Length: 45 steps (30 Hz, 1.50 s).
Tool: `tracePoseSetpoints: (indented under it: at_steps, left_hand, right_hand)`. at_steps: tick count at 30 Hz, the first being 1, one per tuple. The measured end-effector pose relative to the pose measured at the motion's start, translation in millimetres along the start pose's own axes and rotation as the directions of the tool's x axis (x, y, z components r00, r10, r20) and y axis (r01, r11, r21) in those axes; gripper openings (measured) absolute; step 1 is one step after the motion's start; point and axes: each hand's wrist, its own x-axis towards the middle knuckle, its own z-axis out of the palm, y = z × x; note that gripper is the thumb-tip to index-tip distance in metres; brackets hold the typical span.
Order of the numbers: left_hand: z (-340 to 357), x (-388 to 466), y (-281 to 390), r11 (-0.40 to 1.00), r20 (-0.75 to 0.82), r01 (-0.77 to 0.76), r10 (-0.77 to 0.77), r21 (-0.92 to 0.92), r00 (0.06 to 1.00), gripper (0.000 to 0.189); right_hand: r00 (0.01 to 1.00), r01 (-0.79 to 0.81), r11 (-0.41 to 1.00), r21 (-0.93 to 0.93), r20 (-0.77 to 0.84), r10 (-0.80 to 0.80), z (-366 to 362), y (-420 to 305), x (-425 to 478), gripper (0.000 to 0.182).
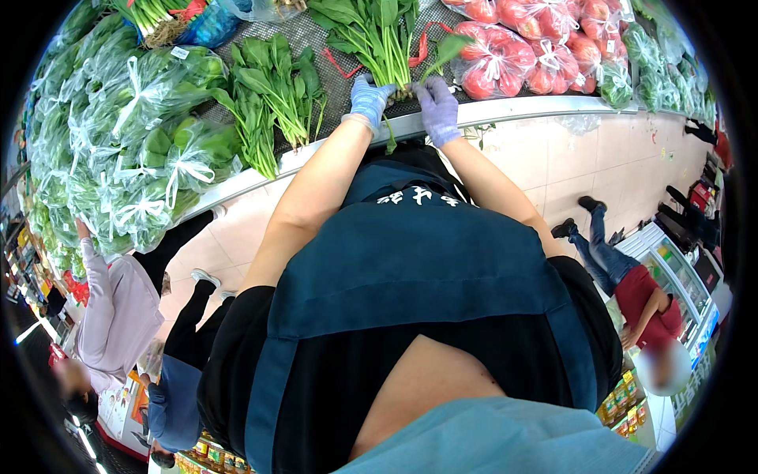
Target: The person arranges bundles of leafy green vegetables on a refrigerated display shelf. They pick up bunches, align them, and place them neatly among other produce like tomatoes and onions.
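My left hand, in a thin blue glove, is closed around the lower stems of a bunch of leafy greens on the dark mesh of the display shelf. My right hand, in a purplish glove, is at the root end of that bunch, its fingertips by a single leafy stalk; whether it grips the stalk is not certain. A red tie shows on both sides of the bunch. More loose greens lie to the left, their stems towards the metal shelf edge.
Bagged green vegetables are heaped at the left, with bagged tomatoes at the right. Spring onions lie at the upper left. Two people stand at the lower left; a person in a red shirt stands beside a glass-topped freezer.
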Motion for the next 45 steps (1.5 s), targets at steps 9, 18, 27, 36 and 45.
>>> tracePoseSetpoints:
  at_steps: [9,18,27,36,45]
  left_hand:
    - [2.4,-4.9,11.0,0.971,0.047,0.165,-0.159,-0.173,0.986,0.044]
    - [7.3,-14.1,23.4,0.857,-0.072,-0.126,0.186,0.500,0.980,0.068]
    - [15.7,-11.2,27.0,0.746,-0.053,-0.148,0.238,0.649,0.970,0.068]
    - [-18.4,-9.6,11.6,0.714,0.003,-0.254,0.333,0.653,0.943,0.051]
    - [-22.8,-7.2,28.6,0.603,0.138,-0.226,0.189,0.765,0.972,0.059]
  right_hand:
    - [0.981,-0.172,0.935,0.312,0.144,0.132,5.2,30.6,10.0,0.010]
    - [0.975,-0.220,0.879,0.423,0.130,0.181,17.2,33.7,-8.7,0.015]
    - [0.958,0.050,0.999,-0.014,0.282,-0.044,-4.0,35.9,-21.5,0.008]
    - [0.989,0.036,0.995,0.095,-0.145,-0.022,-134.0,6.7,-61.1,0.004]
    - [0.905,-0.359,0.671,-0.648,-0.066,0.421,-191.1,94.0,-74.7,0.026]
